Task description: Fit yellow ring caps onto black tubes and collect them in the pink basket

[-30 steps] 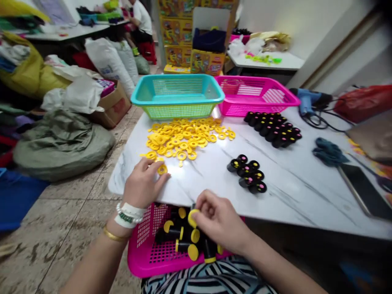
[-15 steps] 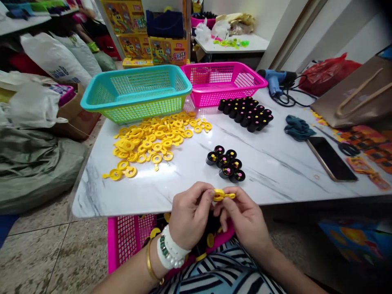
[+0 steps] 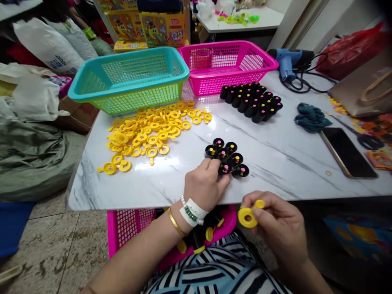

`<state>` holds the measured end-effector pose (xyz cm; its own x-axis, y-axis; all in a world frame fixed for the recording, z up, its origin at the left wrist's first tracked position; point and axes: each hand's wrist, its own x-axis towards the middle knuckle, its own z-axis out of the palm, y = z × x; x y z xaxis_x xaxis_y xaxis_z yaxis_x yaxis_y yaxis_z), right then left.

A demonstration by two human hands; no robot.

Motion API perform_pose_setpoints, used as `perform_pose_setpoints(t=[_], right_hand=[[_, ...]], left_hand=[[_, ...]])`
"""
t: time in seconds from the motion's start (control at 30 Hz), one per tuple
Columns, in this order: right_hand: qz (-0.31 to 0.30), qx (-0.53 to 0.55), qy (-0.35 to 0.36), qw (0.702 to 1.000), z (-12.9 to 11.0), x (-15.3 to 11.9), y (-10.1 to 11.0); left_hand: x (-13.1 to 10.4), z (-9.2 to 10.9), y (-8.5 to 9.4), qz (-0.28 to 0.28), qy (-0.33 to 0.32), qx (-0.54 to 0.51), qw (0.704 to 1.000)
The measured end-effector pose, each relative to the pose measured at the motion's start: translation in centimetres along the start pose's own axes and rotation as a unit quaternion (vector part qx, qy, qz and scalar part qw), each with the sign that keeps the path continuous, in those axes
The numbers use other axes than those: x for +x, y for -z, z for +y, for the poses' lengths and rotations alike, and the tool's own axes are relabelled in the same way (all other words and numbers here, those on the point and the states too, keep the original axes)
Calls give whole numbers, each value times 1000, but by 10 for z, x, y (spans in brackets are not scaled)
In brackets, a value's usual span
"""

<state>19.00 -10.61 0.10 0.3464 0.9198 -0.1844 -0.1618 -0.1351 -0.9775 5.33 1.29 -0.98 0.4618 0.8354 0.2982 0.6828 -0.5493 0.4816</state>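
Your right hand (image 3: 275, 222) pinches a flat yellow plastic ring with a small tab (image 3: 247, 217) between thumb and forefinger, just off the near edge of the white marble-look table (image 3: 290, 163), above your lap. Your left hand (image 3: 206, 183) rests on the tabletop w/ fingers curled down onto the nearest of the small cluster of short black plastic cylinders with pink-and-yellow tops (image 3: 228, 157); it looks closed around one, but the hand hides the contact, so I can't tell for sure.

Handling, as a judgement: the ring looks v. light, thin and stiff, prob. a bit slick, so hold it by the rim, not the tab (the tab could flex or snap). The cylinders look light and rigid but tip easily, since they stand packed together; take one by its side wall.

More rings lie in a loose yellow pile (image 3: 150, 130) to the left, in front of the teal mesh basket (image 3: 128, 81). A pink mesh basket (image 3: 134, 228) on your lap holds black pieces w/ yellow ends.
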Motion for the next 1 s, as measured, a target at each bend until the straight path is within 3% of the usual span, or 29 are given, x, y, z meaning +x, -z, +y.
perform_pose_setpoints(t=[0.1,0.2,0.33,0.43,0.57,0.8,1.0], right_hand=[[-73,15,-70,995,1,-3,-15],[-106,35,-119,987,-4,3,-31],[-137,-28,-76,987,-13,20,-57],[-159,-92,-9,983,-16,38,-80],[-137,-170,88,972,-13,56,-102],[-99,-164,8,981,-1,49,-105],[-91,-212,125,965,3,45,-109]], left_hand=[[-14,-13,18,-9,6,-5,1000],[-36,-33,42,-13,22,-10,1000],[-57,-50,61,-14,46,-11,999],[-64,-53,61,-12,38,-28,999],[-65,-53,56,16,31,-48,998],[-67,-55,56,-3,24,-56,998],[-67,-51,64,-19,50,-92,994]])
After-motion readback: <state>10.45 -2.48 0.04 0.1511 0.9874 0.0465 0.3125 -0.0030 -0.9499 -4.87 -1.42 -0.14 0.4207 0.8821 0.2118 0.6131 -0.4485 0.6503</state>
